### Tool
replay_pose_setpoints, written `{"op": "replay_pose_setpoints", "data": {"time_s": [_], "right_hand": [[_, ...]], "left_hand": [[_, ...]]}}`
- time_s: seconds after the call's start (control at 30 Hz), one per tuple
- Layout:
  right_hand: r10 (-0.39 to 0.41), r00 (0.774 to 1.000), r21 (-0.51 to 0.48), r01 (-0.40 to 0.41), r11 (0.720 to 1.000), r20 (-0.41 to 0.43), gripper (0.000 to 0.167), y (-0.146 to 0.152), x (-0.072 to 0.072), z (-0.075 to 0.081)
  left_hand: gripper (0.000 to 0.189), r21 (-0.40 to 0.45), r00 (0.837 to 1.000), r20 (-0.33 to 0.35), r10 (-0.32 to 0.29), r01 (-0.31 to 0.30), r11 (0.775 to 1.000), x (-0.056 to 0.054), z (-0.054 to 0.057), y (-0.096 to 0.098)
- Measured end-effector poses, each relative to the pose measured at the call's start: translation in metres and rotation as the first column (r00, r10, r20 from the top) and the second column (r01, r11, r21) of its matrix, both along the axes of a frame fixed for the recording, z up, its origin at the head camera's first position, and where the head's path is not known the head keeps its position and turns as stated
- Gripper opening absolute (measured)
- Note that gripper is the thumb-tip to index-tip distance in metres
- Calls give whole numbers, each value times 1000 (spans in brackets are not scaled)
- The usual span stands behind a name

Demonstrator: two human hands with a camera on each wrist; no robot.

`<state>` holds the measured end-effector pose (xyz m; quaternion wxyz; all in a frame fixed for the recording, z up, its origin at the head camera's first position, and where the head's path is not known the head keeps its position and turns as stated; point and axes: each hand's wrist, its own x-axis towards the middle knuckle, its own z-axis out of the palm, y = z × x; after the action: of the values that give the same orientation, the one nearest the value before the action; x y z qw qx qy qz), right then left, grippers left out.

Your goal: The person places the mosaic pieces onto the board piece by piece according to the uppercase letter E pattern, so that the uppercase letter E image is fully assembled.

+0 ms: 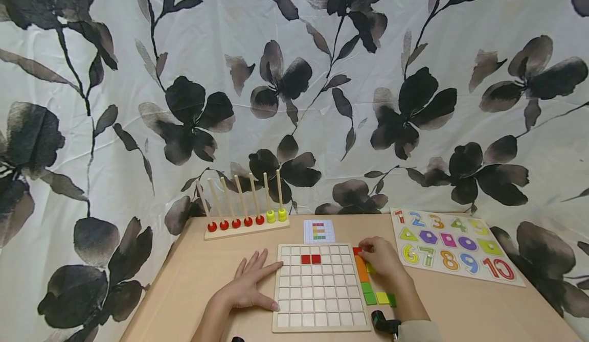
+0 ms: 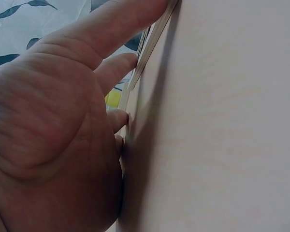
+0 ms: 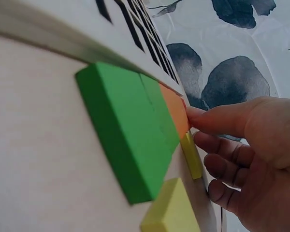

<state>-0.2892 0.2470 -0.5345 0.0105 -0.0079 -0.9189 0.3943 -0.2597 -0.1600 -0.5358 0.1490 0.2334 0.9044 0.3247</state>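
A wooden grid board (image 1: pixel 317 293) with white squares lies on the table, and two red tiles (image 1: pixel 311 259) sit side by side in its second row from the top. My left hand (image 1: pixel 246 286) is spread at the board's left side, index finger and thumb against the edge; its palm (image 2: pixel 43 130) fills much of the left wrist view. Along the board's right edge runs a line of tiles: red, orange (image 1: pixel 362 269) and green (image 1: pixel 369 298). At the far end of that line, my right hand (image 1: pixel 382 257) pinches a red tile (image 1: pixel 356 250), which the fingers partly cover.
Yellow tiles (image 1: pixel 382 297) and another green tile lie under my right forearm. Behind the board is a pattern card (image 1: pixel 319 231). A peg stand (image 1: pixel 248 233) with red and yellow beads stands back left; a number-and-shape board (image 1: pixel 453 245) lies at the right.
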Motion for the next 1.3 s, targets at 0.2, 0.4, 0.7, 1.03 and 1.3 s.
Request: {"op": "replay_pose_setpoints", "data": {"time_s": [0.2,0.4,0.7,1.03,1.3], "right_hand": [[-5,1000,8,5,1000,14,23,-1,0,-2],[-14,1000,-13,14,1000,14,18,-1,-1,-3],[-51,998,-62,49,997,-28,11,-2,-1,0],[-86,995,-188,73,979,-60,8,-1,-2,8],[-96,995,-462,78,883,-16,17,-8,-1,15]], "left_hand": [[100,2,1000,-16,-9,9,1000,1,0,-1],[100,3,1000,-18,-9,9,1000,1,1,-1],[102,-7,999,-47,-13,13,1000,0,0,0],[101,-10,999,-51,-8,7,1000,-1,-4,-2],[101,-4,999,-45,-6,5,1000,0,-3,-2]]}}
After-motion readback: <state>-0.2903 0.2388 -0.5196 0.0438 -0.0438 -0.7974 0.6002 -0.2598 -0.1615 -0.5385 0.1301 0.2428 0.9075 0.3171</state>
